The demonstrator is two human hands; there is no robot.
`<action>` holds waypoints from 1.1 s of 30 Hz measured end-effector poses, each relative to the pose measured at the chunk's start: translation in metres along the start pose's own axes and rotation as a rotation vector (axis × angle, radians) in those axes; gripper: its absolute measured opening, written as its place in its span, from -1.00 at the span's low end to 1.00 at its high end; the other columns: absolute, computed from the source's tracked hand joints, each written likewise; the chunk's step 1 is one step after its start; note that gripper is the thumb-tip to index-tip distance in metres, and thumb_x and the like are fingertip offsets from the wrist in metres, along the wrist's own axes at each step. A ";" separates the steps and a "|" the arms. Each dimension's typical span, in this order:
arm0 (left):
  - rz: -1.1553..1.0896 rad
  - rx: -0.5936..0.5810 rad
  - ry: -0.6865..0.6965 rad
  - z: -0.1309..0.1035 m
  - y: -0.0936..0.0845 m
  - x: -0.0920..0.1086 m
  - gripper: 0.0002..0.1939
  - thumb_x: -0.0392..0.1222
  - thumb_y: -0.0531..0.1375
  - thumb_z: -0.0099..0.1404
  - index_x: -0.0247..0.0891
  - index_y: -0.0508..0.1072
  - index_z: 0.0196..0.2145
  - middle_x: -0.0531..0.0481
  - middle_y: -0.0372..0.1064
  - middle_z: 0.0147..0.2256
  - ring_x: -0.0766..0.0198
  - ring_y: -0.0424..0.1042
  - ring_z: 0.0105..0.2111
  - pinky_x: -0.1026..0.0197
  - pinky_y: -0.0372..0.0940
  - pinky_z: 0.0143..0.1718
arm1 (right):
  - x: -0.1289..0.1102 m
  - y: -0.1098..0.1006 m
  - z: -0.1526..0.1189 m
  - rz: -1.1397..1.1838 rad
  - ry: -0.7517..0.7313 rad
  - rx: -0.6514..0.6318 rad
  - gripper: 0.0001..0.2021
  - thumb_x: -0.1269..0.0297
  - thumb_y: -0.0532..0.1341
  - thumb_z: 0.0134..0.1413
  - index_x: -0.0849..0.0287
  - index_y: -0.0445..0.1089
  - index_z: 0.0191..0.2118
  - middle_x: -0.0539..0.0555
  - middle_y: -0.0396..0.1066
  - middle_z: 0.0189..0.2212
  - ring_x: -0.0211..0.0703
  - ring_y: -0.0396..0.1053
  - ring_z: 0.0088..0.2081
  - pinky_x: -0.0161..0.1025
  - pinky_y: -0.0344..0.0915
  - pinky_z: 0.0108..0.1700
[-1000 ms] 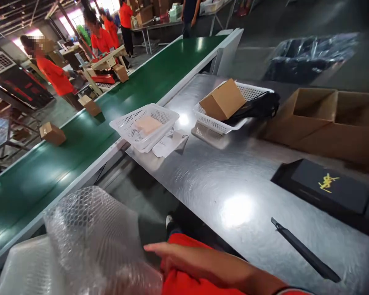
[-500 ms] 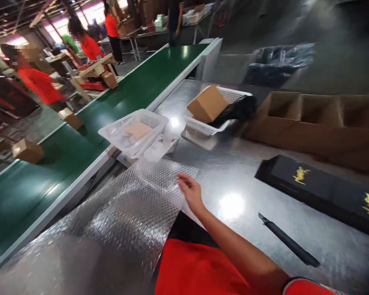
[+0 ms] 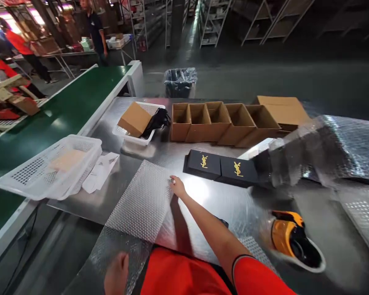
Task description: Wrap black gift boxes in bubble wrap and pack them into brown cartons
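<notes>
As the right hand [image 3: 178, 188] pinches bubble wrap [image 3: 138, 200], left hand [image 3: 117, 272] near, grip unclear

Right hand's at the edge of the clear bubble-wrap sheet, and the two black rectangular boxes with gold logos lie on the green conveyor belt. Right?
Not quite: the two black rectangular boxes with gold logos lie on the shiny metal table, as the head view shows. The right hand is indeed at the edge of the clear bubble-wrap sheet.
</notes>
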State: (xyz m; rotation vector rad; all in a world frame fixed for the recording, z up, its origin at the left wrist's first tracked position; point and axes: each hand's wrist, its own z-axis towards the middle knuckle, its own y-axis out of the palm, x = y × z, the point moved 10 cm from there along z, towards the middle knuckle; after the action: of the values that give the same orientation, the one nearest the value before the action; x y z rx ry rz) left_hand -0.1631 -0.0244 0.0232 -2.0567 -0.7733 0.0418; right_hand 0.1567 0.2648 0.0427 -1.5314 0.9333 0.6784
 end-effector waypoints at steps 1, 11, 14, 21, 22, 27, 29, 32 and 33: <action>0.052 0.055 0.104 0.014 -0.008 0.030 -0.59 -0.14 -0.02 0.37 -0.18 0.41 0.09 -0.20 0.35 0.10 -0.05 0.31 0.13 -0.03 0.27 0.09 | 0.004 -0.003 0.000 -0.013 0.004 -0.009 -0.66 0.49 0.15 -0.08 0.16 0.44 -0.12 0.10 0.43 -0.21 -0.07 0.39 -0.13 -0.11 0.31 0.00; 0.445 0.088 0.244 0.094 0.009 0.152 -0.14 -0.16 0.24 0.10 0.11 0.05 0.32 -0.06 -0.22 0.40 -0.28 -0.17 0.35 -0.33 0.15 0.10 | 0.008 -0.158 0.046 -0.515 -0.343 -0.081 -0.20 0.11 0.45 -0.27 0.13 0.29 0.19 0.32 -0.09 0.36 0.39 -0.14 0.33 0.21 -0.15 0.27; 0.441 0.101 0.227 0.094 0.014 0.142 -0.16 -0.16 0.24 0.08 0.10 0.09 0.31 -0.04 -0.21 0.40 -0.23 -0.16 0.35 -0.27 0.18 0.11 | 0.042 -0.198 0.094 -0.690 -0.291 -0.235 -0.12 0.04 0.48 -0.35 0.19 0.28 0.19 0.41 0.03 0.30 0.44 -0.13 0.33 0.28 -0.21 0.26; 0.578 0.090 0.183 0.095 0.023 0.138 -0.16 -0.24 0.20 0.15 0.04 -0.01 0.34 -0.05 -0.32 0.41 -0.23 -0.28 0.37 -0.27 0.19 0.12 | 0.088 -0.202 0.160 -0.808 0.039 -0.551 -0.20 -0.04 0.43 -0.30 0.19 0.34 0.12 0.33 0.44 0.02 0.28 0.37 0.05 0.14 0.13 0.12; 0.590 0.082 0.177 0.095 0.023 0.138 -0.16 -0.24 0.20 0.17 0.04 -0.03 0.34 -0.06 -0.34 0.41 -0.22 -0.30 0.37 -0.26 0.18 0.13 | 0.083 -0.196 0.156 -0.858 0.000 -0.589 -0.27 -0.08 0.42 -0.32 0.19 0.40 0.03 0.31 0.46 -0.01 0.28 0.38 0.03 0.16 0.12 0.13; 0.606 0.078 0.159 0.093 0.023 0.135 -0.19 -0.24 0.18 0.21 0.06 -0.06 0.34 -0.05 -0.36 0.42 -0.21 -0.30 0.37 -0.27 0.16 0.15 | 0.025 -0.176 0.068 -0.940 -0.391 -0.291 -0.34 -0.16 0.37 -0.25 0.24 0.43 -0.07 0.36 0.29 0.17 0.41 0.12 0.22 0.32 -0.19 0.26; 0.591 0.085 0.167 0.092 0.021 0.137 -0.19 -0.23 0.18 0.22 0.08 -0.06 0.34 -0.03 -0.35 0.41 -0.20 -0.29 0.37 -0.28 0.17 0.14 | 0.012 -0.168 0.011 -0.940 -0.469 -0.126 -0.54 -0.02 0.37 -0.14 0.21 0.42 -0.17 0.34 0.21 0.23 0.40 0.00 0.28 0.29 -0.21 0.27; 0.561 0.078 0.173 0.089 0.016 0.143 -0.19 -0.23 0.18 0.22 0.08 -0.05 0.34 -0.05 -0.36 0.41 -0.21 -0.30 0.37 -0.31 0.16 0.14 | 0.011 -0.153 -0.045 -0.883 -0.479 -0.080 -0.70 0.11 0.34 -0.07 0.18 0.38 -0.27 0.34 0.29 0.13 0.33 0.13 0.18 0.19 -0.04 0.20; 0.548 0.072 0.174 0.087 0.013 0.146 -0.19 -0.23 0.19 0.21 0.07 -0.04 0.34 -0.06 -0.36 0.41 -0.23 -0.31 0.37 -0.32 0.15 0.14 | 0.013 -0.150 -0.051 -0.846 -0.467 -0.097 -0.71 0.11 0.32 -0.06 0.18 0.37 -0.26 0.34 0.33 0.07 0.28 0.21 0.10 0.14 0.05 0.14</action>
State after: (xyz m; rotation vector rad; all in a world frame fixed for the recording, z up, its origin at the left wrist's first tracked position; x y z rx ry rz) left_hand -0.0668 0.1139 -0.0011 -2.1125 -0.0859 0.1916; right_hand 0.2869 0.2160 0.1189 -1.5731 -0.1251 0.4204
